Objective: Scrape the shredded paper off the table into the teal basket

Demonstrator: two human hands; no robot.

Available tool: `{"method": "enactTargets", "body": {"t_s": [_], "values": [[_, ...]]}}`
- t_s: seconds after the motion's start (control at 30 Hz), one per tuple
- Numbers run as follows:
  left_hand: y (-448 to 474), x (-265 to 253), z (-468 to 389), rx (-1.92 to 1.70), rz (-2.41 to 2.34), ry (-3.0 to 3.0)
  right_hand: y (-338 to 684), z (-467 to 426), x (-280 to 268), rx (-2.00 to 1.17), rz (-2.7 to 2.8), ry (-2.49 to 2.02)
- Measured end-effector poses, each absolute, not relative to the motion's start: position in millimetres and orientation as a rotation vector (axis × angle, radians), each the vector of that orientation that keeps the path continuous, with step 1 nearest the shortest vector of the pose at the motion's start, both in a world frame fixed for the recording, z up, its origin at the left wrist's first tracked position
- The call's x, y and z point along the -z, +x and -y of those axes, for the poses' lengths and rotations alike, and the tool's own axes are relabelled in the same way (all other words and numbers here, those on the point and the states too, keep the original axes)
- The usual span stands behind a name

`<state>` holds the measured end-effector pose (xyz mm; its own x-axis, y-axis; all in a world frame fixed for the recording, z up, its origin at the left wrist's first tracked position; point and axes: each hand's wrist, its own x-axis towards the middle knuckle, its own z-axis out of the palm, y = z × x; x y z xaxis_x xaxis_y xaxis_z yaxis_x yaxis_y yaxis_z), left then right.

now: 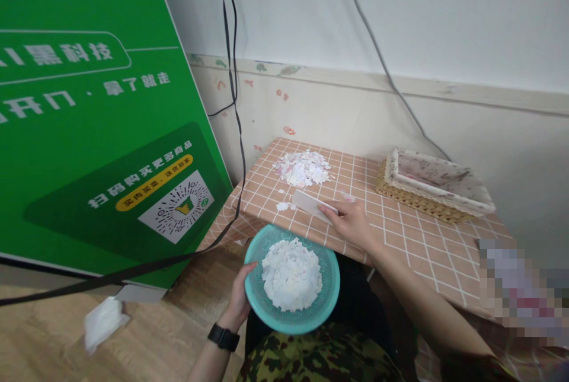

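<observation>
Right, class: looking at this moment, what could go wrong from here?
The loose white pieces near the edge of the table could slip past the teal basket onto the floor. The basket, gripped at one side by the left hand alone, might tip and spill its white heap.

A person in a camouflage garment [320, 358], a black wristwatch [223, 338] on one arm, grips a turquoise colander [329, 275] heaped with white flakes [291, 275] in the left hand [240, 292]. The right hand [353, 223] holds a flat white card [309, 204] over a checked tabletop [422, 245], beside loose scraps [283, 207]. Farther back lies a pale mound of scraps [304, 168]; a cloth-lined wicker basket [422, 204] sits at right, a green panel [111, 150] with a QR code [178, 207] at left.
</observation>
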<state>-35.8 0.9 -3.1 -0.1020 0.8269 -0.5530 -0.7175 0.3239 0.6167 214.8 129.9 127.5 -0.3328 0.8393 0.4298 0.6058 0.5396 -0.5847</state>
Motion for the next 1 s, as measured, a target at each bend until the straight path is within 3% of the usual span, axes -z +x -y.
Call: {"method": "enactTargets", "body": {"t_s": [0.67,1.0], "values": [[-1.0,32.3,2.5,-1.234,-0.973,0.153,240.6,-128.4,-115.2,-0.242,2.020,-1.196],[-0.9,42.9,0.5,-1.201,-0.946,0.212,267.6,-123.3,-141.4,-0.214,2.139,-1.218]]}}
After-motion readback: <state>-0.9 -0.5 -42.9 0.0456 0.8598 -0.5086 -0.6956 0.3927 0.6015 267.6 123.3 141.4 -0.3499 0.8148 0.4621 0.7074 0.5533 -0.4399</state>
